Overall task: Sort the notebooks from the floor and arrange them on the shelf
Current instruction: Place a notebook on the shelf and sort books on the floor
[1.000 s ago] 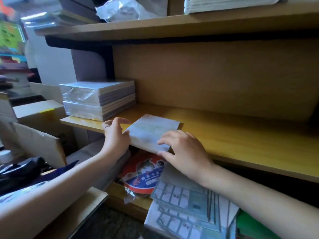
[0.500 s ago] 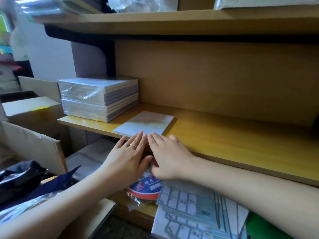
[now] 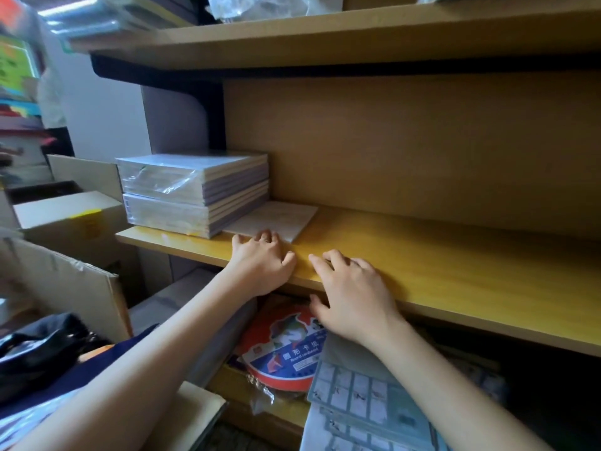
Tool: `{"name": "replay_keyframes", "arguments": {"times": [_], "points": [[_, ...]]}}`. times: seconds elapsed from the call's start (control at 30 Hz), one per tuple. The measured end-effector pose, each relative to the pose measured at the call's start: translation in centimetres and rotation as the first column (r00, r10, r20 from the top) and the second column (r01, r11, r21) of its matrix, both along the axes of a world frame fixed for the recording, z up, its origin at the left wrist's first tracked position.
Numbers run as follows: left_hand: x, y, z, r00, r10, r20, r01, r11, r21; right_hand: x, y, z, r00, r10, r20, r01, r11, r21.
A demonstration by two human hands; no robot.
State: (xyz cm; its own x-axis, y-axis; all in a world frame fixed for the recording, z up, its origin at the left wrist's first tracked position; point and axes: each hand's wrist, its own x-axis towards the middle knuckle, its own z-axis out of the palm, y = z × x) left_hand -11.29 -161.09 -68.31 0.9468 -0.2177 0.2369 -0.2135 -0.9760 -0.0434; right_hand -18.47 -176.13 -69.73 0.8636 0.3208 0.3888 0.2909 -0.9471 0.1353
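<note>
- Centrally, in the head view, a thin notebook (image 3: 274,219) is lying flat on the yellow shelf (image 3: 455,275), touching the right side of a stack of wrapped notebooks (image 3: 192,193).
- The left hand (image 3: 263,265) is resting on the shelf, its fingers (image 3: 266,237) relaxed, slightly apart, touching the notebook's near edge.
- The right hand (image 3: 353,297) is lying over the shelf's front edge, fingers loosely apart, thumb below the board, holding nothing.
- A round red-and-blue pack (image 3: 283,349) is sitting below.

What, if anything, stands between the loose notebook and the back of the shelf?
Nothing visible. Only bare shelf lies between the notebook and the back panel. The wrapped stack stands beside it on the left, not behind it, and the left hand has its fingertips at its front edge.
</note>
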Motion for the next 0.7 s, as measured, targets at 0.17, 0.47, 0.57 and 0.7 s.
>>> {"name": "replay_keyframes", "arguments": {"times": [0.17, 0.47, 0.57, 0.7], "points": [[0.6, -0.3, 0.8, 0.996, -0.012, -0.089, 0.009, 0.999, -0.031, -0.1, 0.2, -0.1, 1.0, -0.014, 0.013, 0.014, 1.0, 0.019], [2.1, -1.2, 1.4, 0.983, 0.02, -0.183, -0.033, 0.997, -0.067, -0.2, 0.0, -0.2, 0.999, 0.015, 0.028, -0.016, 0.999, 0.029], [2.5, -1.3, 1.7, 0.977, 0.014, -0.213, -0.031, 0.996, -0.078, 0.0, 0.0, -0.3, 0.999, 0.025, 0.042, -0.026, 0.999, 0.037], [2.2, -1.7, 1.9, 0.975, 0.023, -0.219, -0.04, 0.997, -0.07, 0.2, -0.1, -0.5, 0.997, 0.032, 0.066, -0.035, 0.998, 0.045]]}}
